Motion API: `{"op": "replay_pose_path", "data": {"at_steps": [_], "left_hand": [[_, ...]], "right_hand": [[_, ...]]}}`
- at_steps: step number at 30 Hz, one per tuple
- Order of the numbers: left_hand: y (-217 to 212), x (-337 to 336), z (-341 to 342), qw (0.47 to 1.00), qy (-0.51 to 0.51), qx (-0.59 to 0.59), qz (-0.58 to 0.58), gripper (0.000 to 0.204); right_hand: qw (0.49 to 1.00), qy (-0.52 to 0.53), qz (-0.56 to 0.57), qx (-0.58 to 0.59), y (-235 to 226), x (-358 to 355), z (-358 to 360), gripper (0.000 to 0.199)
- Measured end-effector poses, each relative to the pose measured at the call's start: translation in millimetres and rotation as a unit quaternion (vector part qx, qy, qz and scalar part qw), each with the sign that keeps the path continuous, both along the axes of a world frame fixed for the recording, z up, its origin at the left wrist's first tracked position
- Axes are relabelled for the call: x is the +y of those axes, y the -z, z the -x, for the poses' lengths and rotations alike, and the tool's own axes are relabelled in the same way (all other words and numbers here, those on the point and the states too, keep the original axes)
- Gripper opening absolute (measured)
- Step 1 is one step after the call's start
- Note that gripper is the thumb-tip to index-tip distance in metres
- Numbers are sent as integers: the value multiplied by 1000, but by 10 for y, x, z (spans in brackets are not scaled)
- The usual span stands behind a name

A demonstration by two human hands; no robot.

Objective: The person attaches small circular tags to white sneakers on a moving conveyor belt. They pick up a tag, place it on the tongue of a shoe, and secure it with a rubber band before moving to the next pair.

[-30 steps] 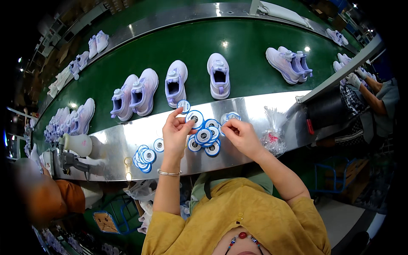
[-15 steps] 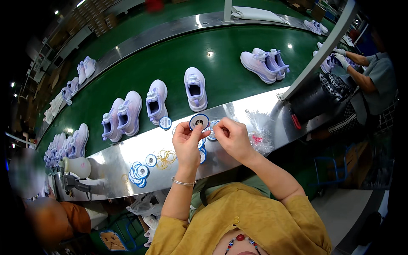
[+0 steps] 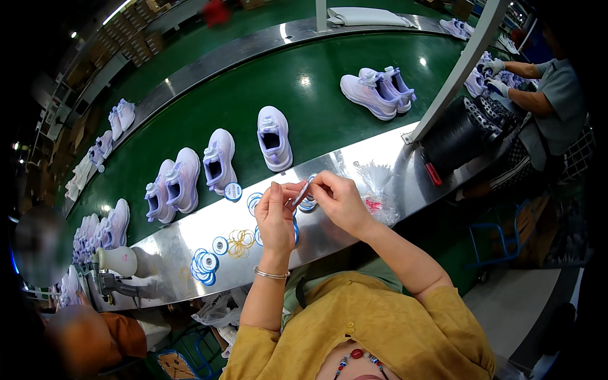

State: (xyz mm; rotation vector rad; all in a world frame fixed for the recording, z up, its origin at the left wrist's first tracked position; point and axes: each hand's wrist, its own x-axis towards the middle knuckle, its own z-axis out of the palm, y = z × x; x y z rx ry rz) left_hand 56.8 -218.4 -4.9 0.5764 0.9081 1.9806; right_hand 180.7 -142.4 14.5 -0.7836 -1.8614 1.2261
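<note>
Between my hands is a round white tag (image 3: 300, 194) with a blue rim, turned nearly edge-on. My left hand (image 3: 277, 218) is closed, its thumb and fingers pinching the tag's lower side. My right hand (image 3: 341, 201) is pinched shut at the tag's upper edge; anything between its fingertips is too small to make out. More round tags (image 3: 254, 204) lie on the metal ledge under and beside my hands. To the left are a pile of such tags (image 3: 204, 265), a single tag (image 3: 220, 246) and loose yellow elastic bands (image 3: 240, 243).
A green conveyor (image 3: 316, 76) beyond the ledge carries white-lilac sneakers (image 3: 274, 138), with a sneaker pair (image 3: 378, 93) farther right. Clear plastic fasteners (image 3: 378, 183) lie right of my hands. A spray gun (image 3: 114, 272) stands far left. A post (image 3: 453, 73) and a gloved co-worker (image 3: 538, 101) are at right.
The tag has turned from face-up to nearly edge-on. My right fingertips have come in to its edge. The whole view has shifted slightly; the sneakers appear farther left.
</note>
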Motion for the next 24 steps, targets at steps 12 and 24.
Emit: {"op": "replay_pose_path", "data": {"at_steps": [12, 24], "left_hand": [[136, 124, 154, 978, 33, 188, 81, 11], [707, -1886, 406, 812, 124, 425, 381, 16]], "right_hand": [[963, -140, 223, 50, 99, 207, -24, 15], [985, -72, 108, -116, 528, 376, -433, 11]]}}
